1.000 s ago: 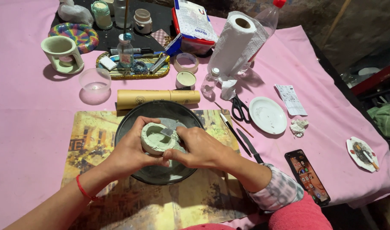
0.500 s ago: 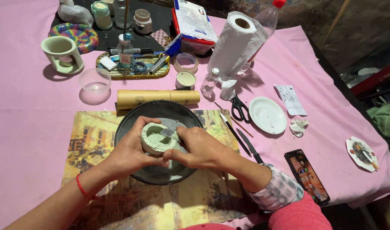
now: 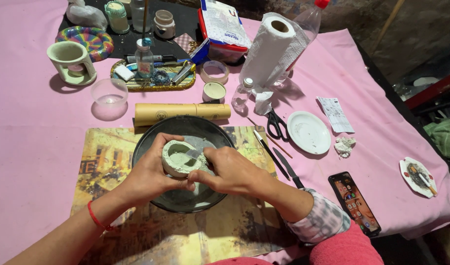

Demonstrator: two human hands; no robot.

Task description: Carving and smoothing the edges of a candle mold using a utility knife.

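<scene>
Your left hand (image 3: 151, 174) is cupped around a small pale green clay pot (image 3: 178, 159), fingers wrapped under its base and along its near wall, so it is held just above the middle of a dark round dish (image 3: 185, 128). Your right hand (image 3: 230, 172) is closed in a pinch on a thin flat grey blade (image 3: 194, 153), whose tip lies across the pot's open mouth and touches the inner wall on the right side. The dish rests on a printed picture mat (image 3: 102, 162), which lies on the pink-covered worktop (image 3: 33, 147).

Judging from the grip and the blade's angle, the step in hand is working the inside surface or rim of the pot, scraping or smoothing it, with the dish underneath to catch what comes off. I cannot tell whether the clay is soft or set.

This stroke calls for a light touch. The wall looks thick but uneven, so brace it from outside with your left fingers directly behind where the blade presses, and turn the pot rather than the tool to reach the far side.

Beyond the dish lies a tan cardboard tube (image 3: 180, 112). To your right are black scissors (image 3: 276, 126), a small white plate (image 3: 309, 132) and a phone (image 3: 354, 202) near the worktop's edge. A similar pale green vessel (image 3: 70, 61) stands well apart at the far left.
</scene>
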